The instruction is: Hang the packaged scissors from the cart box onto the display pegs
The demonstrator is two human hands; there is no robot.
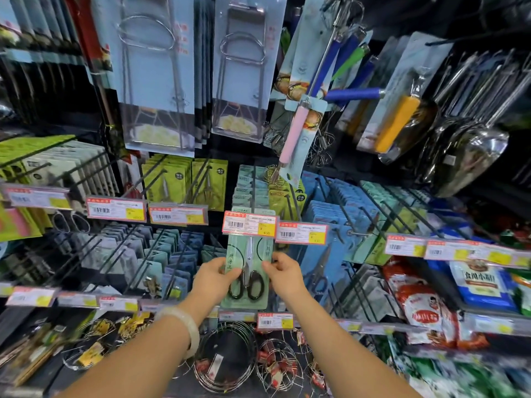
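— Where's the packaged scissors (pixel 246 271) right now?

— Up against the display wall, upright, its top edge tucked behind the red-and-white price tag (pixel 249 224) at the peg's (pixel 254 185) front end.

— And who's got it?

— Both hands. The left hand (pixel 212 278) pinches the card's left edge; the right hand (pixel 283 273) pinches the right edge (thumbs on the front face) — black handles showing between them.

— Anything on the wrists?

— A pale bangle (pixel 184 328) on the left one.

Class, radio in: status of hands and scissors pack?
Both hands, left and right, pinch scissors pack. Pack top behind price tag. Hang hole hidden.
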